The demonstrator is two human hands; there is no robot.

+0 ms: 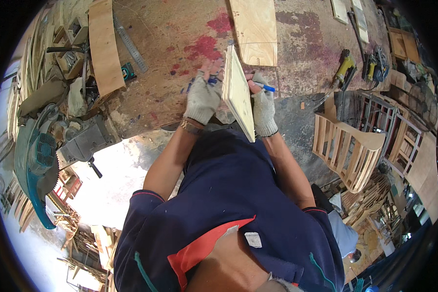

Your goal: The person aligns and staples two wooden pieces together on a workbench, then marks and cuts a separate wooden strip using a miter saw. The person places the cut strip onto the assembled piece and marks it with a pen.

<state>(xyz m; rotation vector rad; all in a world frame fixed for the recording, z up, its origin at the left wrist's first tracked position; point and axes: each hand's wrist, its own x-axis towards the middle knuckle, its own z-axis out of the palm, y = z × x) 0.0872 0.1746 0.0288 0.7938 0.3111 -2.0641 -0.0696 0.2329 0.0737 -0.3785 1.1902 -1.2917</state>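
A pale plywood board (237,92) stands on edge between my hands at the near edge of the workbench, tilted. My left hand (202,100), in a grey knitted glove with bare fingertips, is left of the board. Its fingers are stretched out toward the board's face; whether they touch it I cannot tell. On the other side, my right hand (264,108), gloved the same way, has a blue pen (265,87) between its fingers, close against the board. Part of the right fingers is hidden behind the board.
Another plywood piece (254,31) lies on the stained workbench (175,29) beyond the board. Leftward are a brown wood strip (104,46), a steel ruler (130,43), a tape measure (128,71) and a teal saw (39,155). A yellow power tool (344,68) and slatted wooden frame (348,148) are rightward.
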